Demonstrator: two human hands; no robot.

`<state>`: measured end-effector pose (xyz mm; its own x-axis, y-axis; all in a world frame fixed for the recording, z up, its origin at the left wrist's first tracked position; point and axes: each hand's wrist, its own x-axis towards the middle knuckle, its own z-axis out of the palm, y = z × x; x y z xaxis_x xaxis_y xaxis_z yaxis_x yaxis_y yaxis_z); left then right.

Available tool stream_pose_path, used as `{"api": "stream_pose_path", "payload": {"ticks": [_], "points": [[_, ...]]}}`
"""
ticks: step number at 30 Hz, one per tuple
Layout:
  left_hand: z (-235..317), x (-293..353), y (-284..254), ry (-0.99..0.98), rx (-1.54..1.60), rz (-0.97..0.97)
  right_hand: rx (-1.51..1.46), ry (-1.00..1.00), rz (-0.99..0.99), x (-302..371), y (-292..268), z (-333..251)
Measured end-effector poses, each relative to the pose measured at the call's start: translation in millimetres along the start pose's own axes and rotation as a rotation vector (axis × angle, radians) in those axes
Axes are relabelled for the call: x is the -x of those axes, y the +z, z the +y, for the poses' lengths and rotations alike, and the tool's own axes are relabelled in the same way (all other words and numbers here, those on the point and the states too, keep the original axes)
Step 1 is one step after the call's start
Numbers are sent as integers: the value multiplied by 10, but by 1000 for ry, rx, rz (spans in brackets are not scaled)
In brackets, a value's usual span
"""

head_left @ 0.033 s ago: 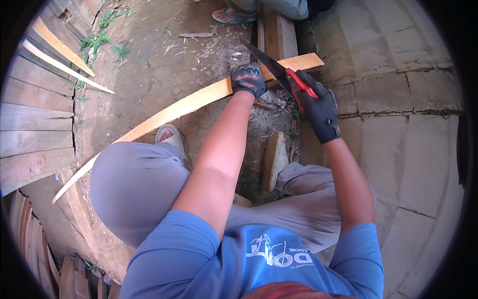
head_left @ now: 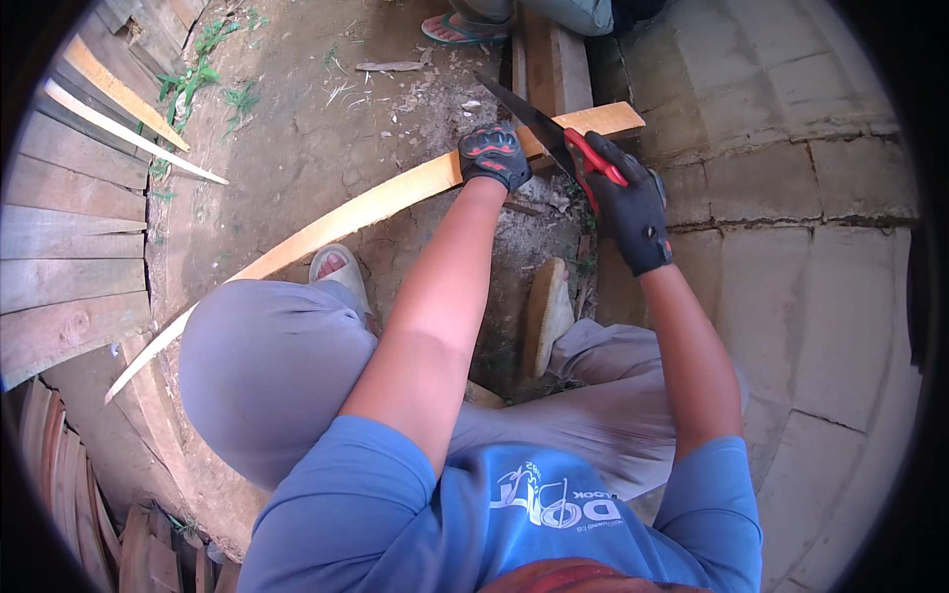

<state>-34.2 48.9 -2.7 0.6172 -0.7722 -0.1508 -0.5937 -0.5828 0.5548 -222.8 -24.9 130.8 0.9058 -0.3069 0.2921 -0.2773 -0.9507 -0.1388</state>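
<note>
A long, pale wooden board (head_left: pixel 371 205) runs from the lower left up to the right, its right end lying across a wooden beam (head_left: pixel 561 69). My left hand (head_left: pixel 493 158), in a black glove with red marks, is closed over the board just left of the beam. In my right hand (head_left: pixel 633 203), also gloved, is the red handle of a handsaw (head_left: pixel 529 117). The dark blade crosses the board right of my left hand, its tip pointing up and left past the far edge. Part of the blade near the handle is hard to make out.
Another person's sandalled foot (head_left: pixel 463 30) and bent leg are at the top by the beam. A plank wall (head_left: pixel 74 237) stands on the left, with two thin wood strips (head_left: pixel 129 128) near it. Cracked paving (head_left: pixel 781 277) spreads on the right. Wood pieces (head_left: pixel 69 484) are stacked lower left.
My right hand and the saw have shifted slightly up and left, pushing the blade a little forward. My left hand and the board stay almost where they were.
</note>
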Motion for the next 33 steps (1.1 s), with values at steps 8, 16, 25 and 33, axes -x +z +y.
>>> {"api": "stream_pose_path", "payload": {"ticks": [8, 16, 25, 33], "points": [[-40, -2, -122, -8, -4, -101, -270, 395, -20, -622, 787, -152], [-25, 26, 29, 21, -11, -19, -308, 429, 98, -661, 1122, 236], [-41, -140, -183, -26, 46, -188, -489, 440, 62, 337, 78, 127], [-73, -122, -166, -51, 5, -178, -434, 951, -90, 1345, -1603, -665]]}}
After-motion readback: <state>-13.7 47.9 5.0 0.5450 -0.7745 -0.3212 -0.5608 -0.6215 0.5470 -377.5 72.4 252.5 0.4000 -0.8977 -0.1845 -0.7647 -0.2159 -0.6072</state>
